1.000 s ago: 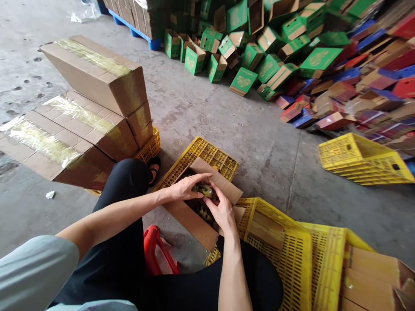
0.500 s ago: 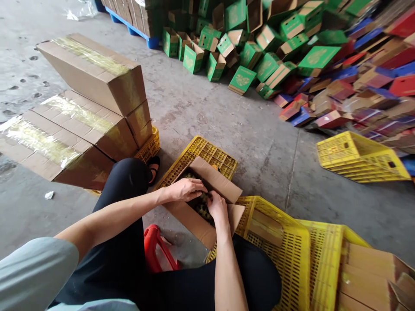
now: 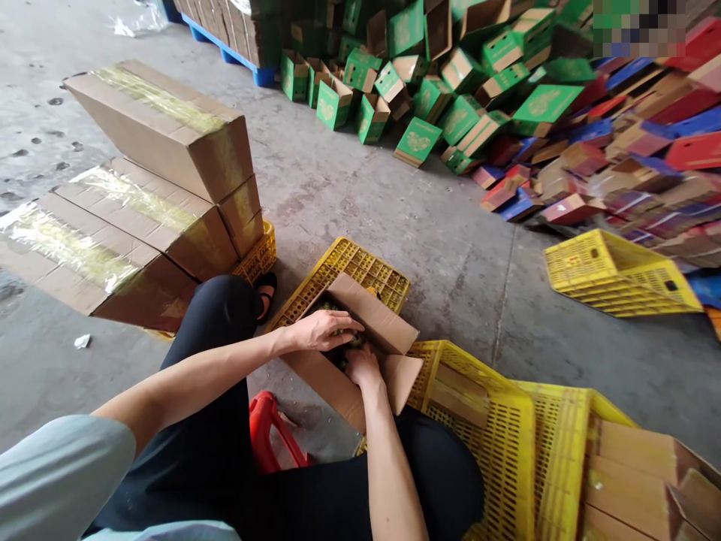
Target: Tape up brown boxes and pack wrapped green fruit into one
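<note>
An open cardboard box (image 3: pixel 324 379) with its flaps spread stands between my knees, over an upturned yellow crate (image 3: pixel 366 267). Dark, mottled yellow-green items (image 3: pixel 356 340) lie inside it; their kind is unclear. My left hand (image 3: pixel 327 329) is above the box opening, fingers stretched out and slightly apart over the items. Deep in the same opening is my right hand (image 3: pixel 363 366), palm down near the items. Its fingertips are hidden in the box, so a grip cannot be made out.
Taped cartons (image 3: pixel 158 113) are stacked on my left. A red stool (image 3: pixel 270 428) shows beside my leg. Yellow crates (image 3: pixel 507 436) with cardboard in them stand on my right. Another yellow crate (image 3: pixel 619 274) lies farther off, near heaped green boxes (image 3: pixel 417 139) and red-blue boxes (image 3: pixel 574 207).
My right hand has moved down and leftward, deeper into the box. The fingers of my left hand have straightened from a pinch near the items.
</note>
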`<state>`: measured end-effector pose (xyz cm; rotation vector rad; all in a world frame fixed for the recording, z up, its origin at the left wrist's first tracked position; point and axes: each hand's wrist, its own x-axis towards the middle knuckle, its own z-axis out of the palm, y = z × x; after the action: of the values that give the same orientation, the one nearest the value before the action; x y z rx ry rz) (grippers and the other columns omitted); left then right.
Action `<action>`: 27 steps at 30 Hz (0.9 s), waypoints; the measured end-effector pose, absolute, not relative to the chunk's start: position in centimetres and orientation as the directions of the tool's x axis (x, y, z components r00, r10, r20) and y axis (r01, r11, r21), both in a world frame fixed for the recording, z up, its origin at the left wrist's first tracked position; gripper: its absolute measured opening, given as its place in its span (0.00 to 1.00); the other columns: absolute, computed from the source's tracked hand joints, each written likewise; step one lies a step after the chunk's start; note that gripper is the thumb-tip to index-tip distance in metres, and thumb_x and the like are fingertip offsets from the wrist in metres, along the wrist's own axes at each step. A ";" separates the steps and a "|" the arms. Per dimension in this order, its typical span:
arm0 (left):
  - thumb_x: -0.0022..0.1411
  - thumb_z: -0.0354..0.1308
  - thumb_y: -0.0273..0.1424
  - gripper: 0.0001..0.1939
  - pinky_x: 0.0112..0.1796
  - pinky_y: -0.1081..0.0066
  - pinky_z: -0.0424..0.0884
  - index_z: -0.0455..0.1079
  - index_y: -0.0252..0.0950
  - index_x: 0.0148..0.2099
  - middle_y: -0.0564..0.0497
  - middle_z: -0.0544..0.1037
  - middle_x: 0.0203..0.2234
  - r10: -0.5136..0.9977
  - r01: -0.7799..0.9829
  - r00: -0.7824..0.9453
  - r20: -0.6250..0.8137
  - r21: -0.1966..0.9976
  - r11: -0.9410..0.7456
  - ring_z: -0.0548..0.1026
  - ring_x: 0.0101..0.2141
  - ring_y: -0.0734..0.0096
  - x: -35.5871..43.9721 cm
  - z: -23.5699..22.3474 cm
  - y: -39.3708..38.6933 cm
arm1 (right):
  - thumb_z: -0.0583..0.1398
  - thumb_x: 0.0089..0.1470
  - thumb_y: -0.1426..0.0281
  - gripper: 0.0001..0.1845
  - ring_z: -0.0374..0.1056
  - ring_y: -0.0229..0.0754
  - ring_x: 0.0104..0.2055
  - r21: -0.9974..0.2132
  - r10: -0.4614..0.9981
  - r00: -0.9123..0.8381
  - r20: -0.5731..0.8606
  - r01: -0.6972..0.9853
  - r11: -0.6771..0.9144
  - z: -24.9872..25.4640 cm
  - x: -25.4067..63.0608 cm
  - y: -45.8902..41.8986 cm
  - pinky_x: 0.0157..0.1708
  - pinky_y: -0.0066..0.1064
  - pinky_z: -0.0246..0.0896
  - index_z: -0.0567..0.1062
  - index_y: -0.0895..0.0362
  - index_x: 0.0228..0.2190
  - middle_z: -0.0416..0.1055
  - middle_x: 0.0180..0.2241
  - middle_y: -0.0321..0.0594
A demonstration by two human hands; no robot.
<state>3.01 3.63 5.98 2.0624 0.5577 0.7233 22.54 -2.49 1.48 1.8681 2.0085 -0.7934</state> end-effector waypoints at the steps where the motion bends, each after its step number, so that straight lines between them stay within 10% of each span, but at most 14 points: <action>1: 0.75 0.52 0.37 0.18 0.48 0.65 0.73 0.75 0.36 0.59 0.40 0.80 0.46 0.623 0.118 0.727 0.287 0.842 -0.526 0.80 0.44 0.61 3.0 6.1 3.6 | 0.60 0.50 0.83 0.21 0.68 0.65 0.59 -0.209 0.828 -0.115 -0.549 0.978 -0.003 1.5 22.6 -2.4 0.49 0.49 0.68 0.85 0.53 0.40 0.81 0.40 0.52; 7: 0.73 0.57 0.40 0.18 0.49 0.66 0.74 0.76 0.36 0.57 0.41 0.82 0.47 0.719 0.068 0.649 0.248 0.923 -0.380 0.80 0.46 0.61 2.8 6.8 4.2 | 0.67 0.46 0.75 0.37 0.73 0.55 0.54 -0.409 0.875 -0.158 -0.458 0.911 -0.049 4.1 25.2 -2.6 0.55 0.47 0.69 0.76 0.46 0.59 0.80 0.49 0.44; 12: 0.71 0.61 0.45 0.28 0.51 0.61 0.75 0.70 0.34 0.64 0.37 0.77 0.55 0.813 -0.086 0.570 0.122 0.992 -0.089 0.78 0.53 0.55 2.7 7.2 4.5 | 0.70 0.48 0.68 0.41 0.71 0.52 0.60 -0.913 0.958 -0.068 -0.278 0.329 -0.241 8.0 27.7 -3.5 0.60 0.48 0.69 0.70 0.45 0.64 0.75 0.59 0.40; 21: 0.66 0.65 0.48 0.38 0.60 0.54 0.67 0.62 0.40 0.72 0.39 0.70 0.65 0.720 -0.135 0.693 0.023 0.986 0.099 0.69 0.63 0.48 3.1 8.8 3.8 | 0.74 0.49 0.67 0.30 0.68 0.56 0.64 -0.977 0.990 -0.072 -0.120 -0.169 -0.130 10.7 25.9 -4.0 0.65 0.52 0.64 0.78 0.43 0.54 0.74 0.61 0.39; 27: 0.55 0.74 0.49 0.46 0.44 0.67 0.72 0.64 0.35 0.69 0.43 0.79 0.46 0.780 -0.199 0.622 -0.066 0.950 0.239 0.78 0.45 0.61 3.5 8.1 4.3 | 0.72 0.52 0.61 0.35 0.58 0.56 0.71 -0.970 0.993 -0.067 -0.100 -0.216 -0.112 11.2 25.1 -3.6 0.70 0.53 0.55 0.73 0.43 0.60 0.64 0.68 0.39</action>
<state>3.48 4.32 8.09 1.1411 0.6146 0.7316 25.13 -3.61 11.23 2.2237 2.0973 -2.9003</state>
